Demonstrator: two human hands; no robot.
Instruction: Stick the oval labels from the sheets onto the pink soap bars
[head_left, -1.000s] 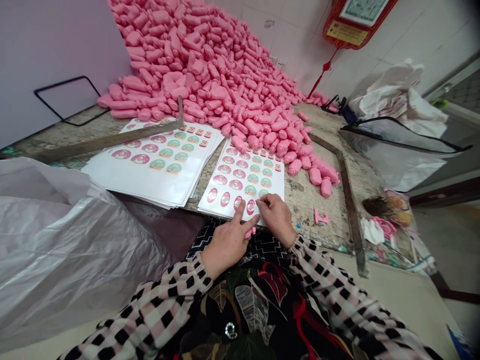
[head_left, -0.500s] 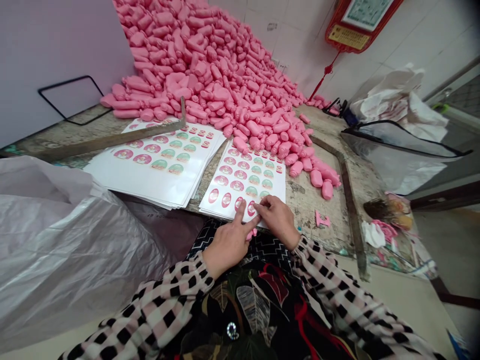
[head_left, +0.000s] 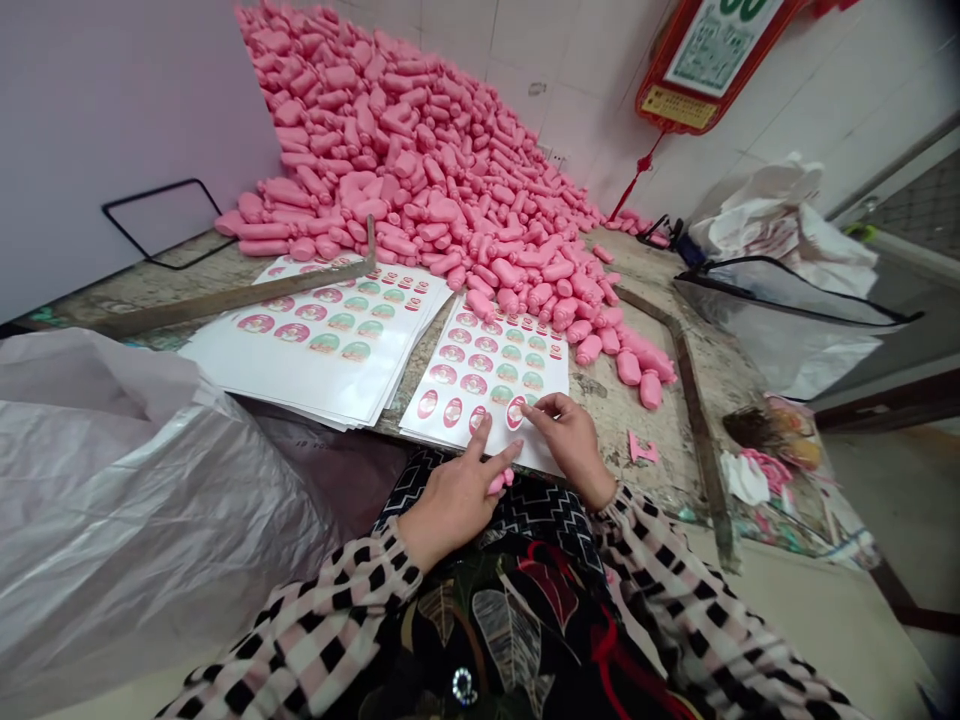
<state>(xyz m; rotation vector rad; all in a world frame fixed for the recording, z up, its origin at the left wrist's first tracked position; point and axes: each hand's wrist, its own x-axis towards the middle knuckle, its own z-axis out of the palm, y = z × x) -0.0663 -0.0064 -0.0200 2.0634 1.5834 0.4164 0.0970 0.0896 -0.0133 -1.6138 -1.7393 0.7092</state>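
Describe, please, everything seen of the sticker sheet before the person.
The white, paper-like sticker sheet lies flat along the worn table edge. Rows of pink and green stickers cover it, red ovals nearest. Pink bottles partly hide its far edge; the left grip touches it, the right grip pinches one oval.

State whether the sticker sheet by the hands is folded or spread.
Spread: the sticker sheet lies flat, its printed rows in view and no fold showing.

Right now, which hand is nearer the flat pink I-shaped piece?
Right: the right hand is left of the flat pink I-shaped piece; the left hand is farther left, beyond the right.
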